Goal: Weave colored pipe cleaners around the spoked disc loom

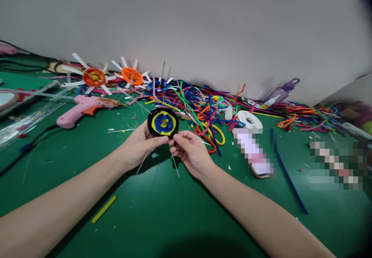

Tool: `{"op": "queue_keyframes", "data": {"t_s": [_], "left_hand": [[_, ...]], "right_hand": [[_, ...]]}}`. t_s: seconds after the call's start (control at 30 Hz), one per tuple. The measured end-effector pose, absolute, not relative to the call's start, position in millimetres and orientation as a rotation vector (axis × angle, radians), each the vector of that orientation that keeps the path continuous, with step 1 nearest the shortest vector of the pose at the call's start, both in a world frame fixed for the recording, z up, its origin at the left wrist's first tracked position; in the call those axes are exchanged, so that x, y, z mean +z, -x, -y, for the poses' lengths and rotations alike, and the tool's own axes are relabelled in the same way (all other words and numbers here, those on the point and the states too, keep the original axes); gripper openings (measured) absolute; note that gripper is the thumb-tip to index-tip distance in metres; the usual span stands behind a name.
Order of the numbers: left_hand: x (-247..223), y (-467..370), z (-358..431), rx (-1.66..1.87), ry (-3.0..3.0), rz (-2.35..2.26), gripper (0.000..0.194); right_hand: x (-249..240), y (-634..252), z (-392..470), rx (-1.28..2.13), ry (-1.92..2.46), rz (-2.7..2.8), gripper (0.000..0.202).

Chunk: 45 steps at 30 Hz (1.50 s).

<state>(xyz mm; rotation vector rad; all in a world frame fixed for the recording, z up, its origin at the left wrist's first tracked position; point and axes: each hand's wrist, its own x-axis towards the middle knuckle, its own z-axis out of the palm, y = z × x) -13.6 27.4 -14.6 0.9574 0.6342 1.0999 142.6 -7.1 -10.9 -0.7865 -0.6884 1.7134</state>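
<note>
A round coiled pipe-cleaner disc (164, 122) has a black outer ring, then yellow and blue rings around a yellowish middle. Thin pale spokes stick out from it, two of them pointing down. My left hand (143, 141) grips its lower left side, thumb along the bottom edge and fingers behind. At the lower right rim, my right hand (188, 147) pinches the black edge between thumb and forefinger, its other fingers curled. Whether a loose pipe-cleaner end lies in that pinch is too small to tell.
A pink glue gun (84, 110) lies left, its cord trailing forward. Two orange discs with white spokes (94, 77) lie behind. Scissors (213, 136), heaped pipe cleaners (200, 99), a tape roll (250, 121), a phone (255, 153) and a purple bottle (280, 92) stand or lie rightward.
</note>
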Motion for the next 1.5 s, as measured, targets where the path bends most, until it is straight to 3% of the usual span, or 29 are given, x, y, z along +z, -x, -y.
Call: {"op": "queue_keyframes", "data": {"t_s": [0.5, 0.83, 1.2, 1.5], "left_hand": [[-18.5, 14.0, -27.0, 1.148, -0.977, -0.715, 0.057], [-24.5, 18.6, -27.7, 1.049, -1.121, -0.733, 0.041], [-16.9, 15.3, -27.8, 0.921, -1.478, -0.786, 0.043], [-12.0, 14.9, -30.1, 1.101, -0.85, -0.652, 0.038]], "right_hand": [[-7.2, -143.9, 4.8, 1.744, 0.822, 0.507, 0.028], [-8.7, -143.3, 3.6, 1.793, 0.849, 0.563, 0.026], [-5.8, -147.3, -0.1, 1.717, 0.893, 0.464, 0.019], [-6.6, -151.0, -4.1, 1.711, 0.877, 0.405, 0.016]]}}
